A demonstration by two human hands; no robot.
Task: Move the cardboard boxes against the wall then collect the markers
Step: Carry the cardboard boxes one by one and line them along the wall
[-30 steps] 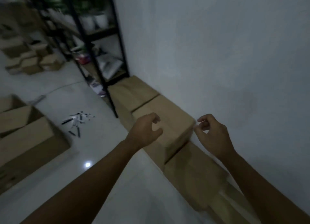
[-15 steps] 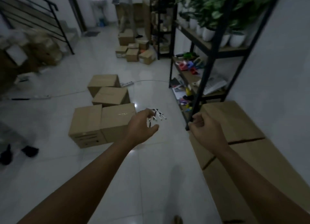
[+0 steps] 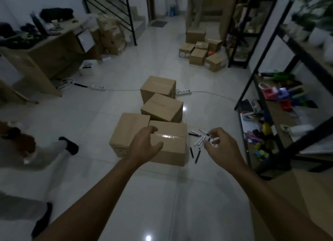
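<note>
Neither hand grips anything: our left hand [image 3: 145, 147] hangs with loosely curled fingers in front of the nearest taped brown cardboard box [image 3: 169, 143], holding nothing; our right hand [image 3: 222, 147] is out in front, fingers loosely curled and empty, seen over the scattered black-and-white markers [image 3: 199, 141]. Contact with either we can't confirm from this angle.

Four brown cardboard boxes sit mid-floor: the taped one, a second plain box [image 3: 128, 132] touching its left side, a third tilted box [image 3: 162, 107] just behind, a fourth [image 3: 158, 86] behind that. All well apart from the wall.

Markers lie on the glossy white tiled floor [image 3: 108, 177] just beside the taped box's right edge, between it and the black metal shelving rack [image 3: 252, 89].

Open floor: wide strip to the left of the boxes and in front of us. Right side is tight, bounded by the rack's lower shelf edge. White power strip [image 3: 183, 92] and cable run across the floor behind the far box. More small cardboard boxes [image 3: 198, 55] are clustered far back by a second rack.
</note>
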